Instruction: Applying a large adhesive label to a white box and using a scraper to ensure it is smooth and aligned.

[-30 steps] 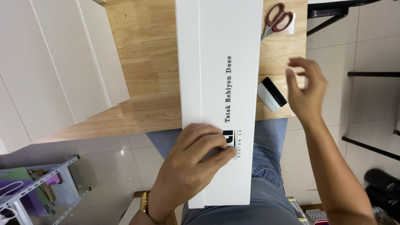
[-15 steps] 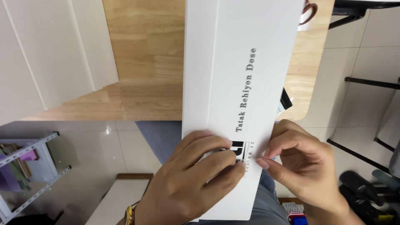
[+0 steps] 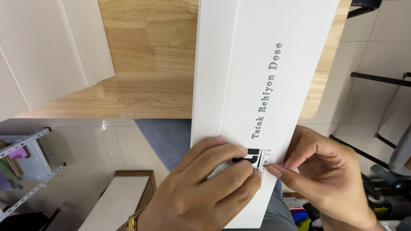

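A long white box (image 3: 252, 85) lies with its far part on the desk (image 3: 150, 64) and its near end overhanging the edge, above the lap. At that near end a small black sticker (image 3: 252, 157) is being pressed onto the lid, just below a line of grey print.

The left hand (image 3: 205, 192) is laid over the near end, fingers curled and close together, the index and middle fingertips bearing down on the sticker. Nothing is gripped; the box is only pinned. The right hand (image 3: 325, 179) is held at the box's right edge, thumb and forefinger pinched nearly shut at the sticker's right side. Whether a corner of the sticker or a backing strip is caught between them cannot be told.

The step in hand is judged to be the seating of the sticker. A smoothing stroke outward from the held side would seem to be called for next, with the box kept from sliding.

The box is matt, smooth card, flat-faced with a crisp lengthwise crease. The sticker is glossy. The desk is pale jointed wood with a rounded corner. White panels (image 3: 47, 55) lie at the far left, and glossy floor tiles (image 3: 94, 141) and a blue mat (image 3: 165, 139) are seen below.
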